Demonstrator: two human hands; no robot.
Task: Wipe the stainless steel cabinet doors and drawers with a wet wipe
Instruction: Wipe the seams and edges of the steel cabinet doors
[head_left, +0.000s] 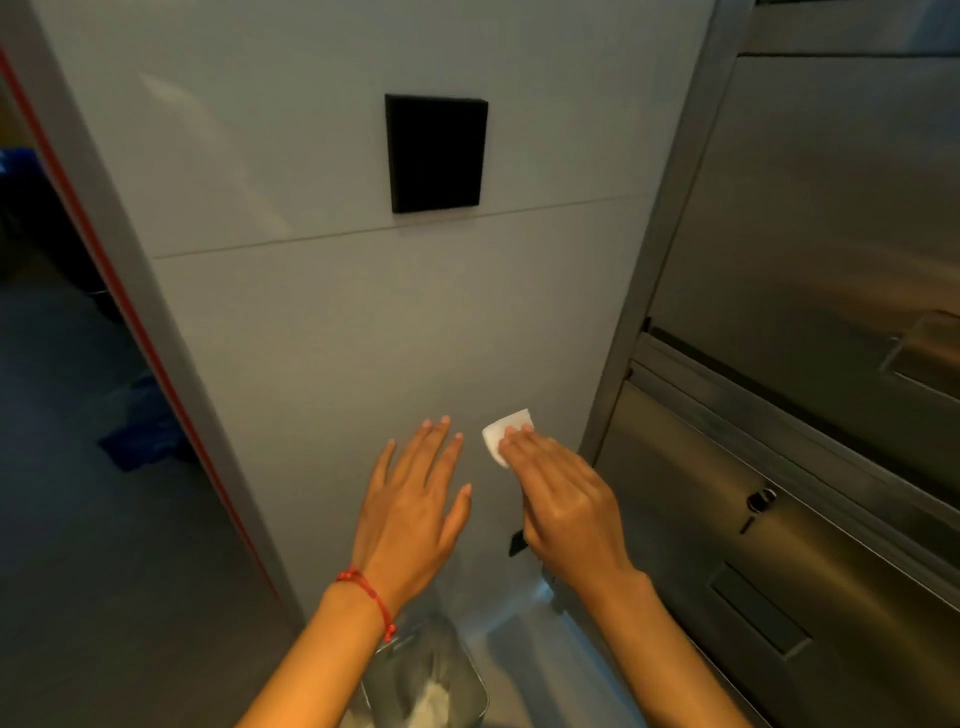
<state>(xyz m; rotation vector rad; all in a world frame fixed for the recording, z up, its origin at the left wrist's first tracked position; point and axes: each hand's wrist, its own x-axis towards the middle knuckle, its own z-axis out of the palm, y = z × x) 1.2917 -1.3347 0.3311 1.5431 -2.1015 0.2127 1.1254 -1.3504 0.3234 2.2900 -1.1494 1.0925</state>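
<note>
My right hand (563, 499) presses a folded white wet wipe (503, 432) flat against the pale grey cabinet panel (322, 332), low on its right side. The wipe sticks out past my fingertips. My left hand (415, 499) lies flat on the same panel just to the left, fingers spread, holding nothing; a red string bracelet circles its wrist. Stainless steel doors and drawers (810, 218) fill the right side, with a lower drawer front (727, 519) carrying a small keyhole.
A black square plate (435, 153) is fixed high on the panel. A small bin (475, 691) with white crumpled material inside stands on the floor below my arms. A red-edged panel corner runs down the left; a blue object (140, 426) lies on the dark floor beyond.
</note>
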